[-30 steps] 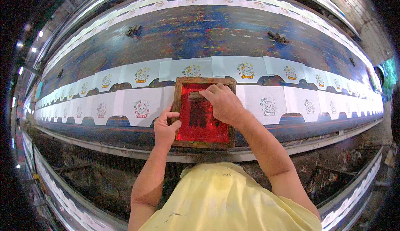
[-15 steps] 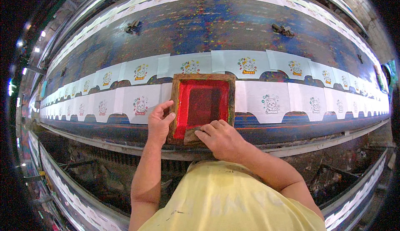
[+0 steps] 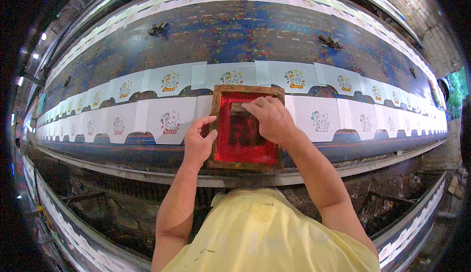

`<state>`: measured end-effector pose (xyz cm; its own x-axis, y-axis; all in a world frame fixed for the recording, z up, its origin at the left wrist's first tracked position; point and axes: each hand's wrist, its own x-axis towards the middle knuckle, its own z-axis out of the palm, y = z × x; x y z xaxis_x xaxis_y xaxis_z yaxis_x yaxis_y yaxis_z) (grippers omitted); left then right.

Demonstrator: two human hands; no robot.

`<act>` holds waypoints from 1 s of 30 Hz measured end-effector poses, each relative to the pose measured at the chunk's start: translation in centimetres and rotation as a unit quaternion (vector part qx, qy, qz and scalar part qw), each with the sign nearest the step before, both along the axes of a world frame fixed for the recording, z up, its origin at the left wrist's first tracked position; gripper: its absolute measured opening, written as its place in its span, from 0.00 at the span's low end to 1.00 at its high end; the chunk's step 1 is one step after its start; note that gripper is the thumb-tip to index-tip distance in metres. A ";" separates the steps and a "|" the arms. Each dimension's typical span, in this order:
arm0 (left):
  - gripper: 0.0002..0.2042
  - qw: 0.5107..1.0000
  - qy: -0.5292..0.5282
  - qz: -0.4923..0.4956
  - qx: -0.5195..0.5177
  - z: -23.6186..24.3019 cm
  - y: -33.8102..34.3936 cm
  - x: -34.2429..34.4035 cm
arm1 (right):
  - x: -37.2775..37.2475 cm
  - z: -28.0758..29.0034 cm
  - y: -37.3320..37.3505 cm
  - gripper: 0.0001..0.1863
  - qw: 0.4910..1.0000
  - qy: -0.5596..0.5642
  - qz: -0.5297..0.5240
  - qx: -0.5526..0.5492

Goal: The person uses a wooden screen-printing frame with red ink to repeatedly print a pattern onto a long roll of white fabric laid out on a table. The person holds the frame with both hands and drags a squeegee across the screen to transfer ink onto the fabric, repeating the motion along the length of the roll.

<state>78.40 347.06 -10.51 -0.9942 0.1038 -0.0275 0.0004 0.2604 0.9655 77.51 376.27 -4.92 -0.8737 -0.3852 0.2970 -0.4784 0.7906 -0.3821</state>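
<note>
A wooden-framed printing screen (image 3: 245,165) with red ink and a dark middle lies over a row of pale cut pieces (image 3: 321,112) bearing small cartoon prints. My left hand (image 3: 200,142) grips the frame's left side, fingers and thumb curled at its edge. Inside the frame, near the far end, my right hand (image 3: 269,121) is closed on a narrow squeegee (image 3: 238,108), which is slightly blurred; the fingers partly cover it.
The long table (image 3: 235,31) is dark and paint-speckled, with more rows of printed pieces (image 3: 171,83) along it. Two small dark clusters of objects (image 3: 329,41) (image 3: 158,29) sit on it. A metal rail (image 3: 343,169) runs along the near edge.
Since half a second ago my right hand and the squeegee have moved from the frame's near end to its far end. The frame and my left hand sit slightly farther right in view.
</note>
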 end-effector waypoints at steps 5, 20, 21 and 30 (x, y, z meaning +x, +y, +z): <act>0.21 0.999 0.021 -0.016 0.031 -0.7 -0.1 -0.3 | 5.6 0.5 -2.0 0.32 0.999 -0.002 0.004 0.045; 0.26 0.985 0.116 0.003 -0.131 -0.3 0.8 1.2 | 13.9 2.0 -3.5 0.28 0.994 -0.110 0.010 -0.020; 0.26 0.983 0.129 -0.004 -0.133 -0.3 0.8 1.4 | 14.3 1.9 -3.0 0.27 0.994 -0.102 0.014 -0.042; 0.19 0.986 0.156 0.009 -0.060 0.5 4.1 2.5 | 18.7 -1.2 3.3 0.25 0.947 -0.041 -0.190 -0.258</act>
